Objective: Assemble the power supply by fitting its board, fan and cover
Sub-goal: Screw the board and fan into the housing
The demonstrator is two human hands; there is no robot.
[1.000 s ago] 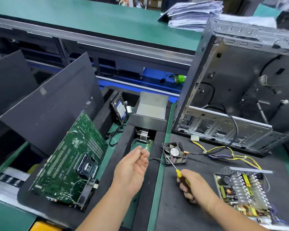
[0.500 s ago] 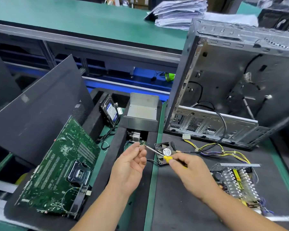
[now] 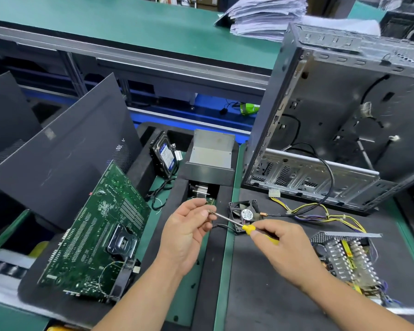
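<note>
My right hand [image 3: 282, 247] grips a yellow-handled screwdriver [image 3: 247, 228], its shaft pointing left. The tip meets the fingertips of my left hand [image 3: 189, 225], which pinch a small screw [image 3: 209, 212] against it. Just behind the shaft a small black fan [image 3: 245, 212] lies on the dark mat, its wire running right to yellow cables. The power supply board [image 3: 344, 259] sits in its perforated metal base at the right. A grey metal cover [image 3: 212, 158] stands behind my hands in a foam tray.
An open computer case [image 3: 332, 139] stands at the right rear. A green motherboard [image 3: 93, 235] leans in the foam tray on the left, under a dark side panel [image 3: 58, 158]. A hard drive [image 3: 164, 155] stands upright beside the cover. A paper stack [image 3: 265, 15] lies on the far bench.
My right hand lifted the screwdriver from near the mat and swung its tip left to my left hand's fingertips. My left hand closed from an open palm into a pinch.
</note>
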